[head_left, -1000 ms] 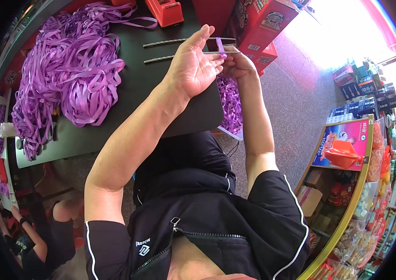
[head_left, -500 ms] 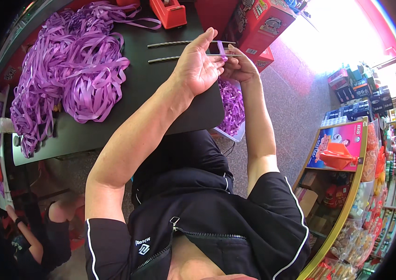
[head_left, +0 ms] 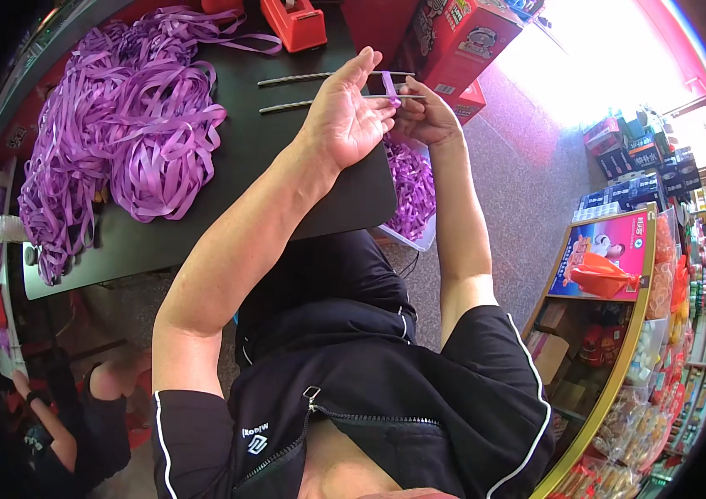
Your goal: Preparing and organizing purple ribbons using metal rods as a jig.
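Two thin, spiral-fluted metal rods, a farther one (head_left: 286,81) and a nearer one (head_left: 285,107), run side by side past the right edge of the dark table (head_left: 266,166). A short length of purple ribbon (head_left: 389,86) spans both near their right ends. My left hand (head_left: 347,121) is over the nearer rod, palm turned up, thumb raised and fingers stretched toward the ribbon. From the right, my right hand (head_left: 432,119) has its fingers bent in a pinch at the ribbon's lower end; the fingertips are partly hidden.
A large heap of purple ribbon (head_left: 153,125) covers the table's left part. Behind is a red tape dispenser (head_left: 295,25). Below my hands, a plastic bin (head_left: 425,241) holds short purple ribbon pieces. Red boxes (head_left: 461,50) stand at the back right; another person's arm (head_left: 54,420) shows lower left.
The table, rods and ribbon heap sit slightly farther left in the picture. Both hands stay at the ribbon with almost the same pose.
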{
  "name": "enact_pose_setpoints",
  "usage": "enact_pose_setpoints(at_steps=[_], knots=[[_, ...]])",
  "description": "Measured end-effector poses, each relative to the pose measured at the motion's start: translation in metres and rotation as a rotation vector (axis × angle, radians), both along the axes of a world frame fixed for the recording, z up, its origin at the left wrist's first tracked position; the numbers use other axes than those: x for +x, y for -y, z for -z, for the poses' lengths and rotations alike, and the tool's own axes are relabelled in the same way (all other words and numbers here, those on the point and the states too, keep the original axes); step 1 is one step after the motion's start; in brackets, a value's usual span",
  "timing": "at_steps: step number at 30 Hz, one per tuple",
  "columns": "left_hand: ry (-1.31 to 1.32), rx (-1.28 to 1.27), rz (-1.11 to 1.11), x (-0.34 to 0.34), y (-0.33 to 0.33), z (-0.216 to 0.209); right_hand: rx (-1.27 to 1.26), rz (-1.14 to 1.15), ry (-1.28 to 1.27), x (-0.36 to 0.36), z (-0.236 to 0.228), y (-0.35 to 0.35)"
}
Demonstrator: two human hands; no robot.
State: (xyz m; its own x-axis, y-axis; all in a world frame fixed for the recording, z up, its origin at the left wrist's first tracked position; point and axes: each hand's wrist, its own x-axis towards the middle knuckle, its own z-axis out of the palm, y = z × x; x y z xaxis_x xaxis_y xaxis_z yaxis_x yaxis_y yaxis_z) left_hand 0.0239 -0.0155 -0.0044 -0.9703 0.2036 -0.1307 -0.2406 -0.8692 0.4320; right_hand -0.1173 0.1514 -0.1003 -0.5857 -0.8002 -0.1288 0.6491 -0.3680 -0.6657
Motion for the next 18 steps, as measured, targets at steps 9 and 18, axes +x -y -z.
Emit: enact_pose_setpoints(at_steps=[9,18], knots=[[0.007,-0.003,0.0,0.001,0.001,-0.001,0.061,0.0,-0.015,0.007,-0.002,-0.002],[-0.005,-0.003,0.013,-0.002,0.003,0.003,-0.038,-0.007,0.024,0.01,0.003,-0.003]])
